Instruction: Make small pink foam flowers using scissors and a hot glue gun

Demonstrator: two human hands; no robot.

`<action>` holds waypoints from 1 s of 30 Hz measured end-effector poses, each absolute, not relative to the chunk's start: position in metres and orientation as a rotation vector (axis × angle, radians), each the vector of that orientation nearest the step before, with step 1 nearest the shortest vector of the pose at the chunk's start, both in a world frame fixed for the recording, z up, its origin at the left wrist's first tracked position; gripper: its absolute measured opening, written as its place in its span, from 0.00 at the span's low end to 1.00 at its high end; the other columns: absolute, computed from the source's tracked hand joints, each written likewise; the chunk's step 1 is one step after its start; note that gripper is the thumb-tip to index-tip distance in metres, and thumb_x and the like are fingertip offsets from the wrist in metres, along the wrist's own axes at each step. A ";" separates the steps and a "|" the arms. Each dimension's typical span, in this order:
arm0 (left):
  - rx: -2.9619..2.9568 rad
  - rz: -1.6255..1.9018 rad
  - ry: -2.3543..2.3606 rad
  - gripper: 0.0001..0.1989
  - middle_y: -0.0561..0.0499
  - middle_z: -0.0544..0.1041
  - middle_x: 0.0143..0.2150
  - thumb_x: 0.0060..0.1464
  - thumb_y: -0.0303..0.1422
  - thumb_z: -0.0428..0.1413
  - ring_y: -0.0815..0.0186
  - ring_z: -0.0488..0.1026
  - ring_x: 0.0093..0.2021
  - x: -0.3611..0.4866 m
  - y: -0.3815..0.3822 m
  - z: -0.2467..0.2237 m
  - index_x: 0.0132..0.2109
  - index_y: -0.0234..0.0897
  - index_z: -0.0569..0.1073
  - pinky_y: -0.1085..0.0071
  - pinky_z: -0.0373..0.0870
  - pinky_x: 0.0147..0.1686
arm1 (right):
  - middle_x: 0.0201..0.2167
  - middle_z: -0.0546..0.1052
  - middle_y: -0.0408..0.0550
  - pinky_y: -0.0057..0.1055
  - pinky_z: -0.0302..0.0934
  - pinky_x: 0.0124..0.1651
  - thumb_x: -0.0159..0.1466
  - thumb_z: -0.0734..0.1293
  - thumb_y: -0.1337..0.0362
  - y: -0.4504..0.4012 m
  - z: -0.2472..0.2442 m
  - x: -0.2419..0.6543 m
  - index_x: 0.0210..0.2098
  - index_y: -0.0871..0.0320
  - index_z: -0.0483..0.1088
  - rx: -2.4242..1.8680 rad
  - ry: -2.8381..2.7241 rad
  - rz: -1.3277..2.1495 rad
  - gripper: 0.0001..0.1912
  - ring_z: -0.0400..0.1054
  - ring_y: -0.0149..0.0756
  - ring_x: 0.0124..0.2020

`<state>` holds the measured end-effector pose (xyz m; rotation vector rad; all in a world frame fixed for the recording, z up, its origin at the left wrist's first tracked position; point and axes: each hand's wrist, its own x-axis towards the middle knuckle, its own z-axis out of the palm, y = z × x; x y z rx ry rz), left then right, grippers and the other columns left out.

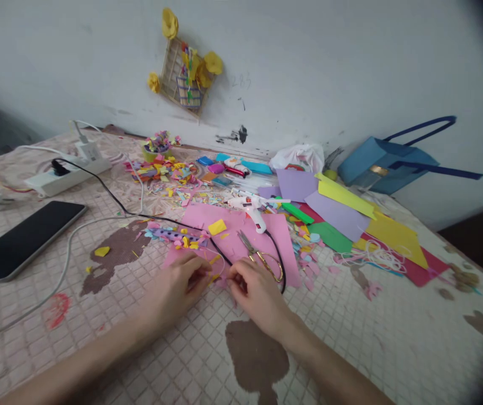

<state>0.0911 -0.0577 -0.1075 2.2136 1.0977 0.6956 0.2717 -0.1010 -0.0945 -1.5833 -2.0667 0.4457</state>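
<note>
Pot near table's back edge holds colourful scraps; scissors lie by right hand; its grip and left hand's are unclear.

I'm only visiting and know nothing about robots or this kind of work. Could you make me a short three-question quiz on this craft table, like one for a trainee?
1. True or false: the scissors lie on a green sheet.
2. Which of these is nearest the right hand? a) the phone b) the scissors c) the blue bag
3. Fill in the gap: the white glue gun has a ____ cord.

Key
1. False: they lie on the pink sheet.
2. b
3. black
</note>
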 end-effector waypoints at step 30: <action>1.564 0.577 0.892 0.05 0.55 0.68 0.25 0.48 0.30 0.53 0.72 0.62 0.24 0.086 -0.045 -0.088 0.31 0.33 0.72 0.77 0.59 0.23 | 0.37 0.70 0.45 0.29 0.59 0.35 0.59 0.58 0.80 -0.073 -0.059 0.271 0.37 0.58 0.62 -1.309 -2.661 0.197 0.12 0.67 0.34 0.36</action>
